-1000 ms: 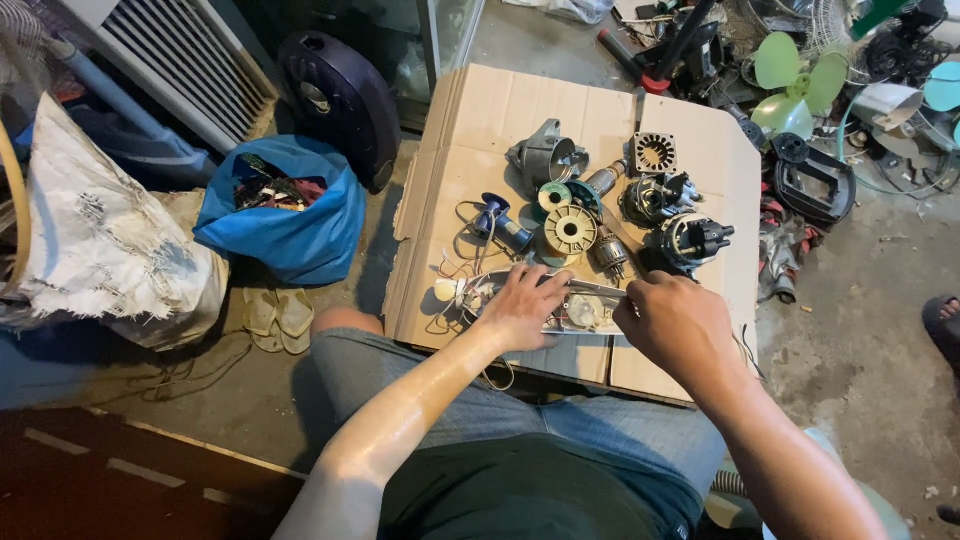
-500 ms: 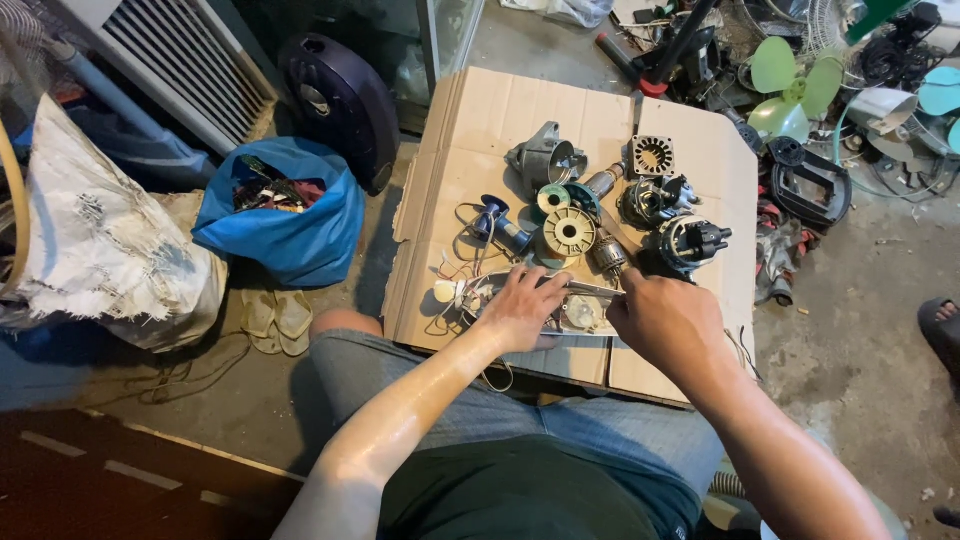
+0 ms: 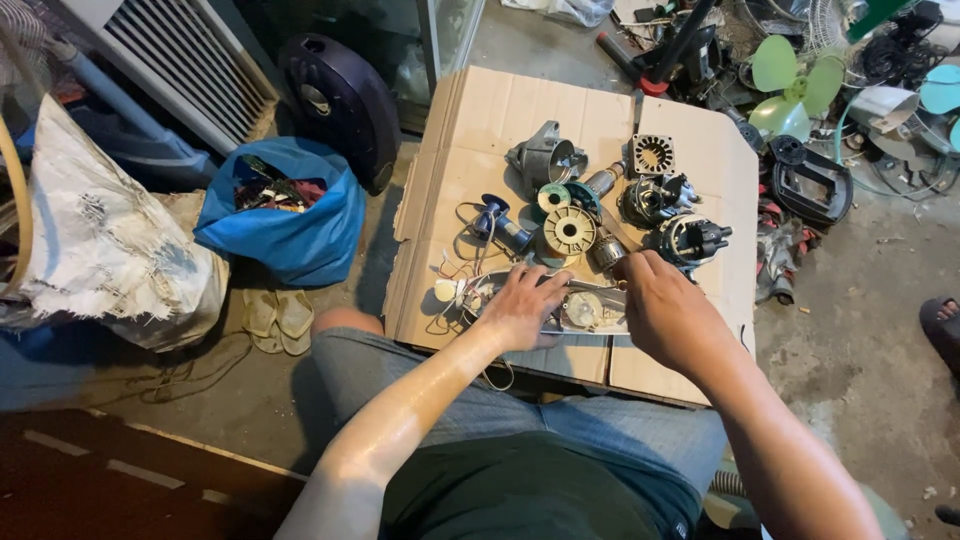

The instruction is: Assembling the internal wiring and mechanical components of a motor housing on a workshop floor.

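Note:
I sit over a sheet of cardboard point(image 3: 500, 110) strewn with fan motor parts. My left hand point(image 3: 525, 305) lies over the left end of a flat grey housing point(image 3: 590, 310) and holds it down on the cardboard. My right hand point(image 3: 668, 310) is beside that housing's right end with its fingers curled. Its fingertips reach a small metal rotor point(image 3: 607, 250); whether they grip it is hidden. Just beyond lie a cream round coil disc point(image 3: 570, 230), a blue spool point(image 3: 497, 215) and two black motor bodies point(image 3: 690, 240).
A grey motor casing point(image 3: 545, 155) and a square stator point(image 3: 652, 153) lie further back on the cardboard. A blue bag of scrap point(image 3: 285, 215), a white sack point(image 3: 100, 250) and sandals point(image 3: 278, 315) are at the left. Green fan blades point(image 3: 795, 85) and black parts lie at the right. Another person's foot point(image 3: 940, 325) shows at the right edge.
My right hand has moved forward and slightly left, from the near edge of the housing up to the small rotor. My left hand has stayed on the housing.

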